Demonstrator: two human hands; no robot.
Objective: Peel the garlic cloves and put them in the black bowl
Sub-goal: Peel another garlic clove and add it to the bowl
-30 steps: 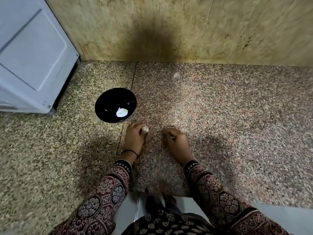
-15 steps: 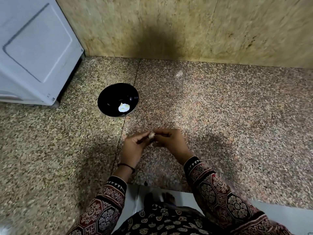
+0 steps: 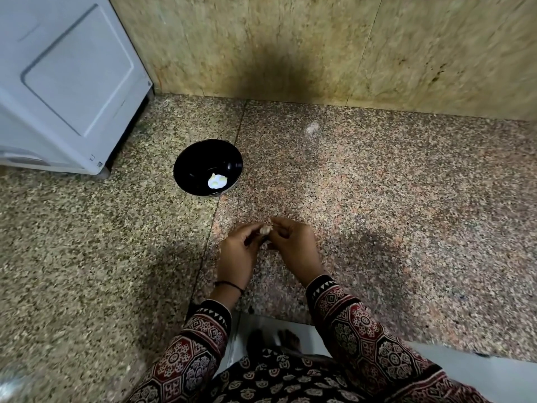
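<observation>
A garlic clove (image 3: 266, 229) with papery skin sits between the fingertips of both hands, just above the granite counter. My left hand (image 3: 237, 254) pinches it from the left and my right hand (image 3: 293, 248) pinches it from the right, fingers curled over it. The black bowl (image 3: 203, 161) stands on the counter up and to the left of my hands, with a few white peeled garlic cloves (image 3: 217, 181) lying in its bottom.
A white appliance (image 3: 64, 82) stands at the left, close to the bowl. A beige stone wall (image 3: 319, 45) closes the back of the speckled granite counter (image 3: 377, 199). A small pale scrap (image 3: 312, 129) lies near the wall. The counter's front edge runs below my wrists.
My hands were apart on the counter, the left one holding the clove. They came together and both now pinch the clove, lifted slightly. The view has shifted a little.
</observation>
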